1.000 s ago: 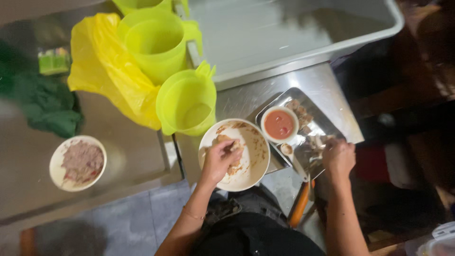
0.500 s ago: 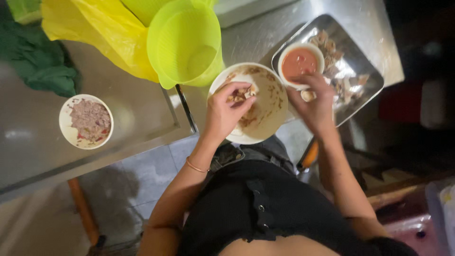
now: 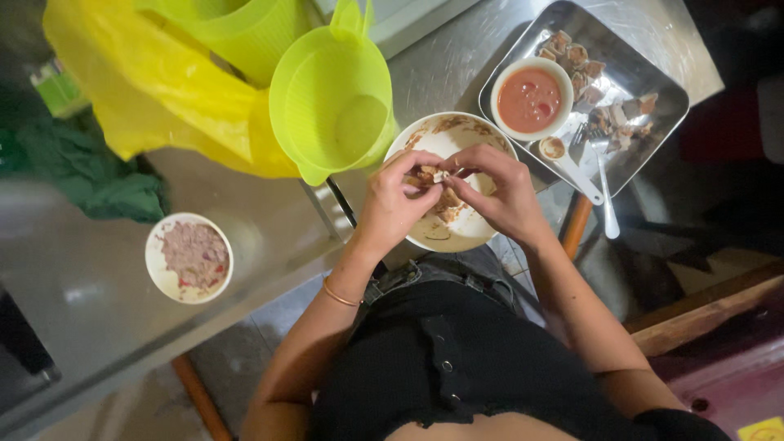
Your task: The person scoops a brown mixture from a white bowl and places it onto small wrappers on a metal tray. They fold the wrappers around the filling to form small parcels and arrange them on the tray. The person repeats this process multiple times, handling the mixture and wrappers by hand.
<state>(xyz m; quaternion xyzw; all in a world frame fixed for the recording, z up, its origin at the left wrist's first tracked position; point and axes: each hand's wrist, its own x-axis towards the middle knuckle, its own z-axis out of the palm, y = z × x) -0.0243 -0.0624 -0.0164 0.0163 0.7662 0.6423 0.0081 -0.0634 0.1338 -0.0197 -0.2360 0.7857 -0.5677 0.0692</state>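
Note:
My left hand and my right hand meet over a white plate smeared with brown sauce. Together their fingertips pinch a small brownish food piece above the plate. More food pieces lie on the plate under my hands. To the right a metal tray holds a white bowl of red sauce, several small wrapped pieces and two white spoons.
A lime green plastic pitcher stands just left of the plate, with a second one and a yellow plastic bag behind. A white bowl of minced meat sits at left near a green cloth. The steel counter's edge runs below.
My right hand left the tray and came over the plate to join my left hand on the food piece. The view shifted closer over the plate.

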